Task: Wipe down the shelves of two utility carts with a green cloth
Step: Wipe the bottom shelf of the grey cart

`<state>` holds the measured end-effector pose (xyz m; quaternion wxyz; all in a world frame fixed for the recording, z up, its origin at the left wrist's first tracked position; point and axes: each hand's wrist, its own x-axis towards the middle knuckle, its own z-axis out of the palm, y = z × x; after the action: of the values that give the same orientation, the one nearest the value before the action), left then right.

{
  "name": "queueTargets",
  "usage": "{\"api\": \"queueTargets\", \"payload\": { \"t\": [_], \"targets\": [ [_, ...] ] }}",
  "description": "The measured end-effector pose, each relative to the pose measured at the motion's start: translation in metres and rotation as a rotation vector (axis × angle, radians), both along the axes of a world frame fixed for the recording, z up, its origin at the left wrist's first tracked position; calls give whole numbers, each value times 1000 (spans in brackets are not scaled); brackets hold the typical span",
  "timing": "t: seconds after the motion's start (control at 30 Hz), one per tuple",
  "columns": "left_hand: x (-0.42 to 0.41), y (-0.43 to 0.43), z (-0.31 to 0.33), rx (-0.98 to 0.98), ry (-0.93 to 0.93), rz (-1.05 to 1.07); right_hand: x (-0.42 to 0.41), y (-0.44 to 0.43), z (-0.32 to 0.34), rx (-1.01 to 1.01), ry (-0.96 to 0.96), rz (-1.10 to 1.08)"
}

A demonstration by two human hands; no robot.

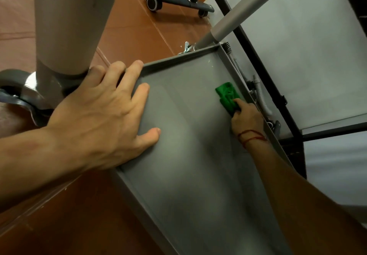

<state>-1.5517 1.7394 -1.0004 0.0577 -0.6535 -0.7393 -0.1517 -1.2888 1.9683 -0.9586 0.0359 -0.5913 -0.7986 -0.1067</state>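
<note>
The view looks steeply down on a grey shelf (188, 135) of a cart, a flat tray with a low raised rim on all the sides that show. Its surface is smooth and a little shiny, with pale streaks of reflected light that run along its length. The left hand (103, 119) lies flat over the left rim near the far left corner, fingers straight and spread, thumb on the shelf surface; it grasps nothing. The right hand (248, 118) is at the right edge of the shelf, in the far half, and its curled fingers grip the green cloth (226, 93), which is bunched up and pressed on the surface just beside the right rim. A thin red string (251, 135) goes round the right wrist. A thick grey post (67, 26) rises at the far left corner, and a grey caster (14, 88) stands on the floor (139, 26) to its left. A second post (236, 14) rises from the far right corner. The floor has red-brown tiles with a few small white scraps on it. Farther away, a dark chair base (178, 1) with wheels stands on the tiles. Right of the shelf, grey ribbed hoses (261, 97) lie along the rim, beside a black frame (258, 60) and a white panel (307, 56).
</note>
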Motion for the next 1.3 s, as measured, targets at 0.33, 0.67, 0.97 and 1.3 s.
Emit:
{"api": "queueTargets", "payload": {
  "t": [0.33, 0.67, 0.97, 1.3],
  "targets": [
    [0, 1, -6, 58, 15, -20, -15, -189, -1, -79, 174, 354],
    [-1, 1, -5, 84, 20, -32, 5, -38, -4, 42, 143, 8],
    [-1, 1, -5, 117, 15, -25, -12, -103, -9, 2, 182, 138],
    [0, 5, -14, 198, 6, -10, -22, -261, 13, -152, 253, 436]
  ]
}}
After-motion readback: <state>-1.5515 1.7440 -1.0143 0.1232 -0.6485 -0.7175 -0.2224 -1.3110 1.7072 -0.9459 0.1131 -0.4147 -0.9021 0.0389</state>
